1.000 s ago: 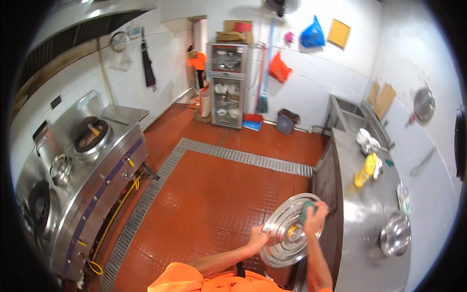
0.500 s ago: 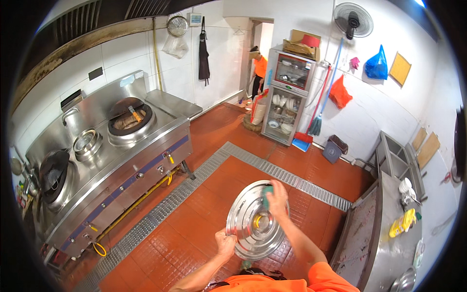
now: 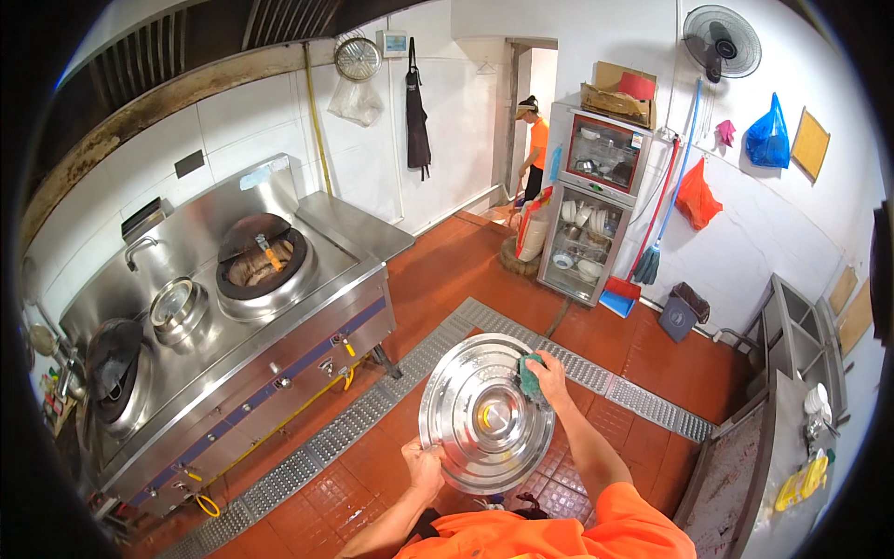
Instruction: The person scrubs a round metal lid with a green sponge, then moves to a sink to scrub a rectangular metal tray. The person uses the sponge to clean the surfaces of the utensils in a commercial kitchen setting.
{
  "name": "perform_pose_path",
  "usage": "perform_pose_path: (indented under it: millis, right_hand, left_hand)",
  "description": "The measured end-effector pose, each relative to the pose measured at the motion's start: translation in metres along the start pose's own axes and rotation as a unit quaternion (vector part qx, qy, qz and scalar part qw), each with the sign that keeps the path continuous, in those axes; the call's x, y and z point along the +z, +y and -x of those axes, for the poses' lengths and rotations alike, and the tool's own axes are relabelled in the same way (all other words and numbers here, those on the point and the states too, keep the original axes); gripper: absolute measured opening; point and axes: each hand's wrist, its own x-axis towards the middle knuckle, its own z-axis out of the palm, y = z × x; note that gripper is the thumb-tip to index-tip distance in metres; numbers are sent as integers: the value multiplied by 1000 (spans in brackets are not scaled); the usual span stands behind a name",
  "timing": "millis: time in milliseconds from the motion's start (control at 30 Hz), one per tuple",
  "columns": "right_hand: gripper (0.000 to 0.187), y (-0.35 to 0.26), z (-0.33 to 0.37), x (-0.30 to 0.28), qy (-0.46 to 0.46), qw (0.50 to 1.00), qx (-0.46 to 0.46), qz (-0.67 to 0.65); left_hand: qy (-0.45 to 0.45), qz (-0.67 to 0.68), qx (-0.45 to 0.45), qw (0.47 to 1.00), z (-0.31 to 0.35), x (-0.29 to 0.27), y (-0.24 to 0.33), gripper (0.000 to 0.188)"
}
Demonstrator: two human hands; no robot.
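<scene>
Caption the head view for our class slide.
Left hand holds a round metal lid by its rim; right hand holds a green scrubbing pad against its right edge.

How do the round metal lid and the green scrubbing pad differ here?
The metal lid is large, round and shiny; the green pad is small, irregular and dull. The left hand grips the lid by its lower-left edge, while the right hand holds the pad at the lid's upper-right rim. Both are held above the reddish floor.
</scene>
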Motion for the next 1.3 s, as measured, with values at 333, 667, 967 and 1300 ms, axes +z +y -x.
perform_pose_path:
  millis: [333, 667, 967, 1300]
  right_hand:
    - [33, -31, -113, 70, -37, 966, -190, 169]
    - [30, -159, -183, 161, -65, 862, -428, 265]
    - [29, -133, -230, 171, -5, 921, -269, 281]
    - [31, 47, -160, 128, 258, 962, 93, -5]
  left_hand:
    - [-169, -38, -211, 962, -203, -27, -1, 26]
    - [-308, -161, -196, 917, -358, 1, 22, 16]
    - [-193, -49, -164, 966, -370, 1, 18, 24]
    - [-224, 34, -103, 968, -334, 9, 12, 20]
